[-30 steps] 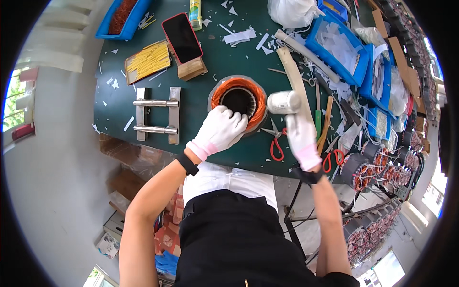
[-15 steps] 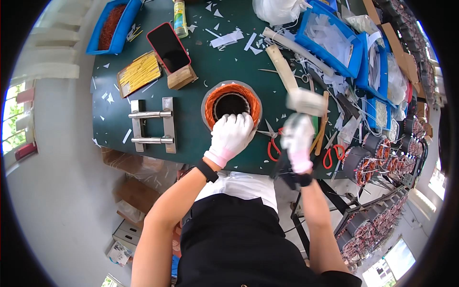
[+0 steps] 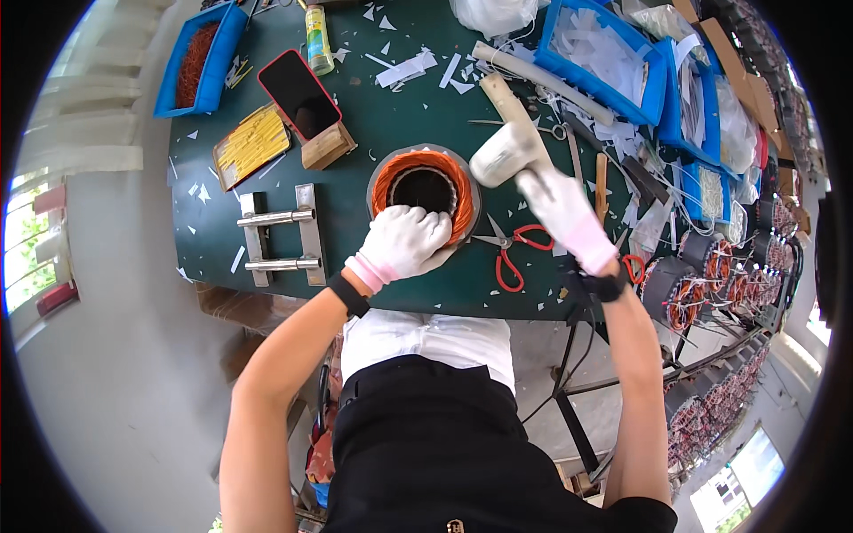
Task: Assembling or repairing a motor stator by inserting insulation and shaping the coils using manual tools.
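A motor stator (image 3: pixel 387 180) with a ring of orange copper windings and a dark round bore sits near the table's front edge. My gloved left hand (image 3: pixel 405 242) is closed over its near rim, fingers curled toward the bore; the fingertips are partly hidden. In my gloved right hand (image 3: pixel 560 206) is a mallet with a pale, thick head (image 3: pixel 503 156), gripped by the handle. That head is just right of the windings, and a gap shows between them. Red-handled scissors (image 3: pixel 505 244) lie with blades parted between the stator and my right forearm.
On the left are a metal two-bar frame (image 3: pixel 311 235), a tray of yellow strips (image 3: pixel 253 147) and a phone (image 3: pixel 300 93) propped on a wooden block (image 3: pixel 327 147). Blue bins (image 3: pixel 653 111) line the far right. Wound stators (image 3: pixel 671 289) hang beside the table. White paper scraps are scattered about.
My right hand has swung the mallet left toward the stator, its head now turned and sharper in view. My left hand has shifted slightly left along the rim. The whole view has moved a little.
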A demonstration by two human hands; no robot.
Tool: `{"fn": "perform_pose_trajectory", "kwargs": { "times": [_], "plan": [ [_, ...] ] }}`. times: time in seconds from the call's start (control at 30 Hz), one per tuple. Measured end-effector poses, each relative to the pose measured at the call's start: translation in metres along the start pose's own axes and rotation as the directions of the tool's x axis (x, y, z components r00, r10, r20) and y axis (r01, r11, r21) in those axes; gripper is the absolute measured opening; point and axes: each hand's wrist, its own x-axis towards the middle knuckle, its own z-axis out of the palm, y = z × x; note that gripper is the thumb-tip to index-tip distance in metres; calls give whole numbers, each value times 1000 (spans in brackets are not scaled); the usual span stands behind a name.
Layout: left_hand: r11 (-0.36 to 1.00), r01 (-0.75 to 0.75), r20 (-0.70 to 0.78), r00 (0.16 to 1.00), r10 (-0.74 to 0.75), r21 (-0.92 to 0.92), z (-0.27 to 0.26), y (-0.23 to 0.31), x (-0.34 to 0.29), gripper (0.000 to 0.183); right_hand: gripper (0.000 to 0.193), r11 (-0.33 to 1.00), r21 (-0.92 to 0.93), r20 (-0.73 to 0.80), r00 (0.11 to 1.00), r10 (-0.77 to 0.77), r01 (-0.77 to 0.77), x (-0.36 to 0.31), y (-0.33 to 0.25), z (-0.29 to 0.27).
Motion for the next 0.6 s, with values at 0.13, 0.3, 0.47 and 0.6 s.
{"fn": "perform_pose_trajectory", "kwargs": {
  "times": [0.13, 0.3, 0.47, 0.6],
  "plan": [
    [911, 365, 101, 916, -388, 193, 7, 38, 17, 45, 20, 971, 237, -397, 910, 119, -24, -34, -56, -12],
    [888, 408, 26, 906, -423, 212, 23, 52, 23, 37, 20, 868, -480, -10, 988, -151, 128, -26, -10, 27],
    [937, 307, -65, 952, -300, 166, 20, 40, 10, 34, 19, 970, 226, -420, 889, 184, -94, -32, 13, 37],
    [955, 267, -69, 963, -260, 131, 21, 36, 7, 34, 26, 980, 173, -178, 976, 128, -97, -24, 16, 63]
  ]
}}
